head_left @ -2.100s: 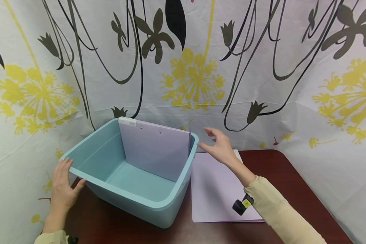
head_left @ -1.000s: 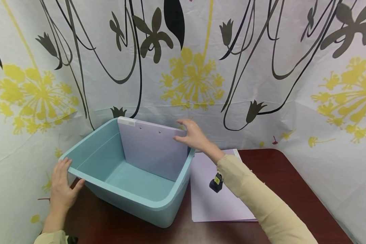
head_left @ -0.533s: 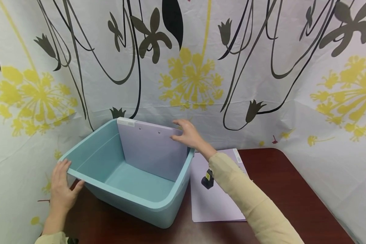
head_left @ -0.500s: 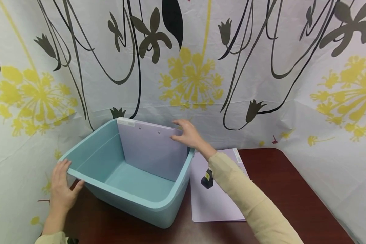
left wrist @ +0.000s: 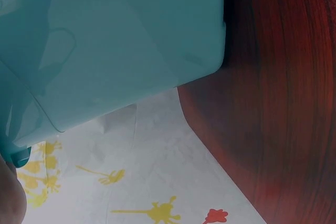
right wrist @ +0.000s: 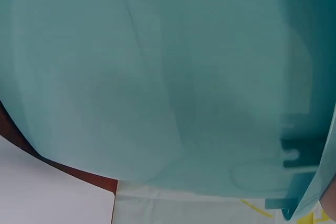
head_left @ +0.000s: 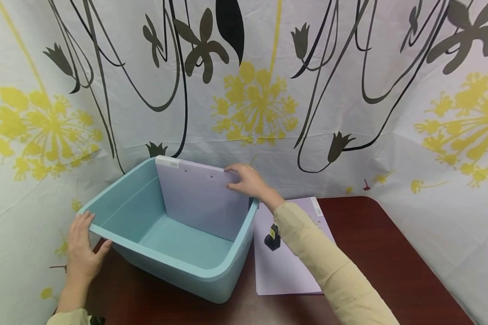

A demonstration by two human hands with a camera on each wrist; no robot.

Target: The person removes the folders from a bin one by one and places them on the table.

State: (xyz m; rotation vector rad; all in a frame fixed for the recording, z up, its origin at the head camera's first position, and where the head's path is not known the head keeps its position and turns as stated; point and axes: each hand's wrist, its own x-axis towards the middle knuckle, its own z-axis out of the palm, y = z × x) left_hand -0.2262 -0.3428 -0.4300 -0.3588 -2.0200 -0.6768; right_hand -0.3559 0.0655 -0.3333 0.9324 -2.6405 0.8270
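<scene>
Head view: the outstretched right hand [head_left: 250, 180] pinches a flat lavender folder [head_left: 205, 198] standing inside a light-blue plastic tub [head_left: 134, 207]; the left hand [head_left: 82, 253], fingers relaxed, touches its rim [head_left: 158, 255]. The right wrist view shows its outer wall [right wrist: 105, 77] instead.

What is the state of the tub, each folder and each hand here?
Blue tub: open at the top
Standing folder: on edge inside the tub, apparently closed
Lying folder, maybe several: flat, apparently closed, partly hidden
Left hand: rests on the tub's rim
Right hand: pinches the standing folder's top edge
</scene>
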